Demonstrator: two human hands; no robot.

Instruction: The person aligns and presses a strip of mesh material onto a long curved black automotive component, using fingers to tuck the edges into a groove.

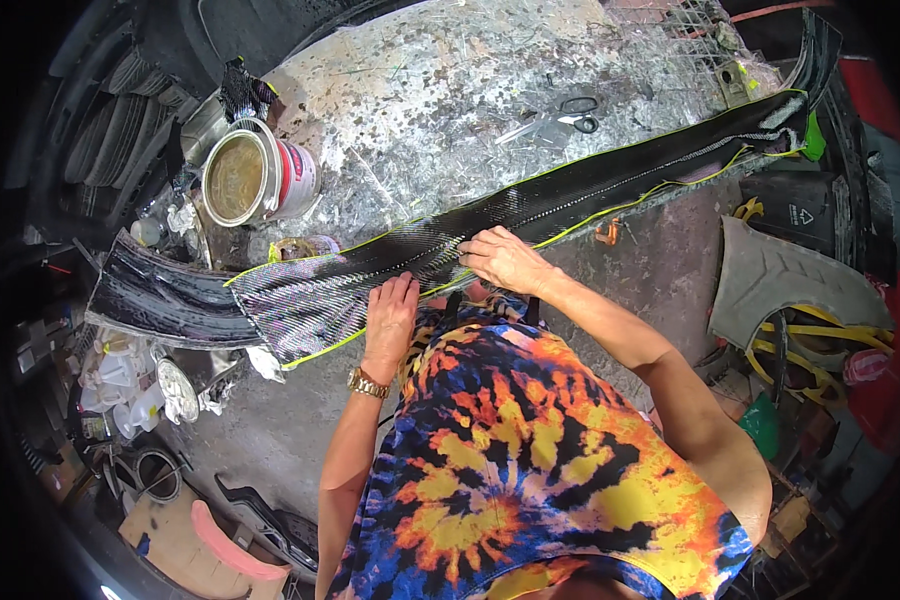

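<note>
A long strip of black woven carbon-fibre cloth (590, 185) with bright yellow-green edges runs from the lower left to the upper right. It lies over a dark, curved, glossy long part (170, 295), whose left end sticks out from under it. A pale stitched-looking line runs along the cloth. My left hand (391, 312) rests on the near edge of the cloth, its fingers lying on the weave. To its right, my right hand (505, 260) presses on the middle of the strip with slightly bent fingers. Neither hand visibly grips anything; the right fingertips are partly hidden.
On the stained worktable (420, 90) stand an open metal can (295, 178) and, farther right, black-handled scissors (578, 113). An orange clamp-like piece (607, 232) lies by the strip. A grey fender-like panel (770, 275) stands at right. Plastic jugs (120, 385) crowd the left.
</note>
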